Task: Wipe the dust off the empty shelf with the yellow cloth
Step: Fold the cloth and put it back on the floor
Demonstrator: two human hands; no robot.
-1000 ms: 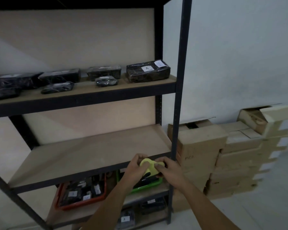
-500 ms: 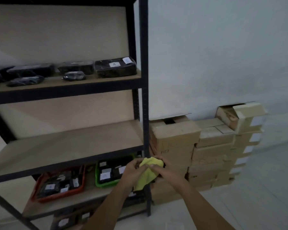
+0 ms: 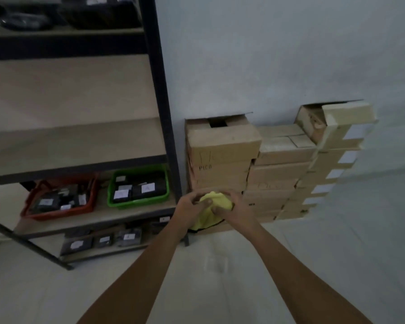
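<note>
Both hands hold the yellow cloth (image 3: 214, 202) bunched up in front of me, low and to the right of the rack. My left hand (image 3: 192, 205) grips its left side and my right hand (image 3: 229, 209) its right side; a fold hangs down below them. The empty shelf (image 3: 75, 146) is the bare wooden board in the middle of the black metal rack, up and to the left of my hands. Neither the cloth nor my hands touch it.
The rack's front right post (image 3: 161, 94) stands between the shelf and my hands. Below the empty shelf sit a red tray (image 3: 59, 213) and a green tray (image 3: 117, 202) of labelled black packets. Stacked cardboard boxes (image 3: 278, 169) line the wall on the right.
The view has swung right and down, so the rack slid left. My hands, holding the cloth throughout, went from the empty shelf's front right corner to past the post, in front of the boxes.
</note>
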